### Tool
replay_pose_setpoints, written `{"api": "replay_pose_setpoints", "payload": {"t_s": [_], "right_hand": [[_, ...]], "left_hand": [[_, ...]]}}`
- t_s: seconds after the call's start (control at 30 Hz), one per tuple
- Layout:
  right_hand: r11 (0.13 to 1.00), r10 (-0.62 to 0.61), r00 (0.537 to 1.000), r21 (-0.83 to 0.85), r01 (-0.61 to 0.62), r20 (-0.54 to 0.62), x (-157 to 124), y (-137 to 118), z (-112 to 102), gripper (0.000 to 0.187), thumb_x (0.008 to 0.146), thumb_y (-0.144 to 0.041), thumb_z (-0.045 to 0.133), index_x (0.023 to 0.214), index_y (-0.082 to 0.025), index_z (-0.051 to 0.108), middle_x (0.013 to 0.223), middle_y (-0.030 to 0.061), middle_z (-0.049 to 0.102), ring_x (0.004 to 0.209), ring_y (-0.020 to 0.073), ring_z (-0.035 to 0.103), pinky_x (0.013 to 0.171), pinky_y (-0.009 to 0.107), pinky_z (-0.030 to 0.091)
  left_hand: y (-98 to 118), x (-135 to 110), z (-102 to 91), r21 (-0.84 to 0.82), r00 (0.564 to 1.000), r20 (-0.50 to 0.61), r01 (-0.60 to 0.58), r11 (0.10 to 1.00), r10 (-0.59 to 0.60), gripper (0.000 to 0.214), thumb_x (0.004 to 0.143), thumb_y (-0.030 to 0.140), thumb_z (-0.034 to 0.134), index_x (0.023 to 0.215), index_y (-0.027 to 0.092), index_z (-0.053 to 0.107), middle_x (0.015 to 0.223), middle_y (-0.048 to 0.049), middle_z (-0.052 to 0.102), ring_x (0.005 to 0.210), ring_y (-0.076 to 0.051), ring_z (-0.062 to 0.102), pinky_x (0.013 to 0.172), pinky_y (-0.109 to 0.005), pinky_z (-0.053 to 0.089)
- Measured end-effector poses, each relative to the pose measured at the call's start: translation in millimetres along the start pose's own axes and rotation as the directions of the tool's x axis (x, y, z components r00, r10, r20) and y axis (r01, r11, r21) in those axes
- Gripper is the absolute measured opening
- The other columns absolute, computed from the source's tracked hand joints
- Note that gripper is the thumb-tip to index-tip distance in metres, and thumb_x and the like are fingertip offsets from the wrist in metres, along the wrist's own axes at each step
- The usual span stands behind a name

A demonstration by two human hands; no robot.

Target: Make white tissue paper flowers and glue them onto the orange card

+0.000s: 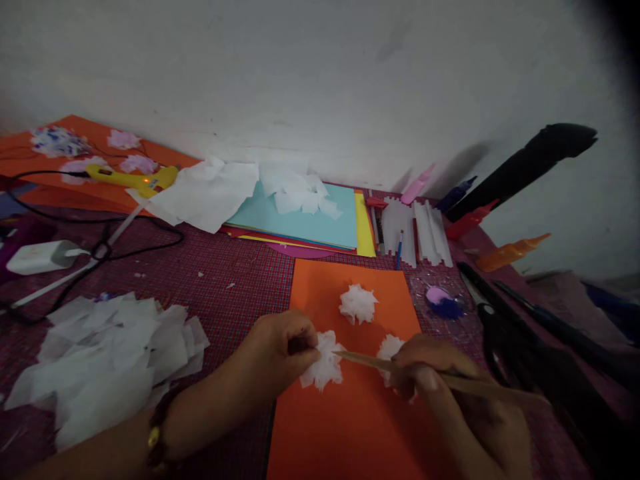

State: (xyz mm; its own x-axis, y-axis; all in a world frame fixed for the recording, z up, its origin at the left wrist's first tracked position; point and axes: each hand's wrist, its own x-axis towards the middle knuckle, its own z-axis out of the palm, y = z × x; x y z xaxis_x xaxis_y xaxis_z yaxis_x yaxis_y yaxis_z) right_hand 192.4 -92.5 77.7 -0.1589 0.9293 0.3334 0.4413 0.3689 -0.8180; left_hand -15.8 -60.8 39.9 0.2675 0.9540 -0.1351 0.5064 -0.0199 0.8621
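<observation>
My left hand [285, 347] is closed in a pinch at the edge of a white crumpled tissue-paper tuft [325, 370]. That tuft rests on an orange sheet [350, 433]. A light-brown pointed wooden stick [367, 361] is gripped in my right hand [460, 400], its tip on or just over the tuft by my left fingers. Higher on the sheet sits a second white tuft [359, 303]. A third tuft [389, 348] is partly hidden behind my right hand. To the left lies a loose pile of white tissue squares [120, 353].
At the back left, a yellow glue gun [145, 179] trails a black cord near a white plug adapter [43, 257]. Coloured paper [320, 223] lies against the wall. Glue sticks [400, 230], paint bottles [515, 252], paint blobs [446, 305] and black scissors [487, 327] are on the right.
</observation>
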Motion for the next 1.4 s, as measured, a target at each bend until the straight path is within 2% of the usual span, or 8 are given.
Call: {"api": "replay_pose_setpoints", "payload": {"t_s": [0.2,0.33,0.43,0.5,0.63,0.93,1.23,1.4], "right_hand": [[0.999,-0.049,0.988,0.015,0.048,0.143,1.3,6.3,5.4,0.018,0.091,-0.018,0.044,0.079,-0.023,0.056,0.064,-0.0023,0.055,0.055,0.0109,0.053,0.051,0.022,0.042],[0.998,-0.065,0.987,0.003,0.065,0.15,4.2,8.6,10.6,0.018,0.091,-0.017,0.044,0.077,-0.022,0.054,0.062,-0.0033,0.053,0.052,0.0099,0.05,0.05,0.021,0.04],[0.997,-0.081,0.986,-0.003,0.082,0.146,4.9,7.7,12.6,0.018,0.091,-0.016,0.043,0.077,-0.022,0.054,0.063,-0.0035,0.052,0.054,0.0099,0.05,0.05,0.021,0.04],[0.997,-0.068,0.986,-0.014,0.071,0.154,5.0,6.2,13.2,0.019,0.092,-0.017,0.042,0.077,-0.022,0.054,0.062,-0.0034,0.052,0.054,0.01,0.05,0.05,0.021,0.039],[0.997,-0.035,0.983,-0.064,0.047,0.18,5.1,3.7,13.6,0.021,0.093,-0.02,0.042,0.074,-0.021,0.053,0.06,-0.0031,0.05,0.052,0.0104,0.049,0.049,0.022,0.038],[0.985,-0.053,0.976,-0.149,0.086,0.212,6.9,2.1,18.9,0.022,0.093,-0.023,0.042,0.074,-0.021,0.054,0.059,-0.0032,0.051,0.049,0.0106,0.049,0.047,0.022,0.036],[0.962,-0.041,0.947,-0.242,0.123,0.319,11.5,-6.4,28.6,0.024,0.094,-0.021,0.037,0.078,-0.019,0.054,0.064,-0.0008,0.053,0.055,0.012,0.051,0.052,0.025,0.037],[0.973,-0.045,0.967,-0.208,0.099,0.249,10.6,-8.8,26.0,0.023,0.094,-0.021,0.039,0.076,-0.02,0.053,0.061,-0.0025,0.05,0.052,0.0107,0.049,0.05,0.024,0.035]], "left_hand": [[8.1,-0.5,-2.1,-0.041,0.999,0.009,0.045,0.998,-0.045,0.003,0.065,0.014,0.052,0.064,0.016,0.054,0.058,0.0047,0.05,0.055,-0.009,0.045,0.052,-0.02,0.034],[3.9,1.9,-9.5,-0.101,0.998,-0.044,0.036,0.994,-0.04,0.005,0.071,0.018,0.049,0.071,0.016,0.054,0.062,0.0033,0.052,0.057,-0.01,0.048,0.053,-0.021,0.038],[-7.0,5.5,-12.9,0.016,0.982,-0.183,-0.048,0.999,0.05,0.008,0.075,0.016,0.045,0.073,0.017,0.053,0.066,0.0023,0.053,0.06,-0.01,0.049,0.057,-0.023,0.039],[-13.9,7.4,-13.8,0.136,0.97,-0.211,-0.096,0.986,0.123,0.012,0.077,0.014,0.043,0.075,0.017,0.055,0.069,0.0011,0.056,0.063,-0.011,0.051,0.06,-0.024,0.04],[-20.3,8.8,-13.9,0.286,0.965,-0.16,-0.157,0.945,0.208,0.021,0.081,0.01,0.039,0.079,0.016,0.06,0.076,-0.0015,0.062,0.071,-0.014,0.055,0.068,-0.027,0.042],[-20.7,9.9,-11.1,0.331,0.933,-0.154,-0.261,0.907,0.325,0.02,0.078,0.005,0.04,0.075,0.016,0.056,0.075,-0.0018,0.059,0.074,-0.014,0.051,0.071,-0.028,0.042],[-23.6,11.1,-9.7,0.326,0.936,-0.127,-0.274,0.905,0.329,0.019,0.078,0.003,0.04,0.076,0.016,0.054,0.076,-0.0026,0.056,0.075,-0.016,0.049,0.072,-0.03,0.041],[-24.5,11.0,-9.1,0.315,0.936,-0.109,-0.286,0.905,0.334,0.02,0.077,0.002,0.04,0.076,0.015,0.054,0.081,-0.0039,0.057,0.081,-0.016,0.05,0.076,-0.03,0.041]]}}
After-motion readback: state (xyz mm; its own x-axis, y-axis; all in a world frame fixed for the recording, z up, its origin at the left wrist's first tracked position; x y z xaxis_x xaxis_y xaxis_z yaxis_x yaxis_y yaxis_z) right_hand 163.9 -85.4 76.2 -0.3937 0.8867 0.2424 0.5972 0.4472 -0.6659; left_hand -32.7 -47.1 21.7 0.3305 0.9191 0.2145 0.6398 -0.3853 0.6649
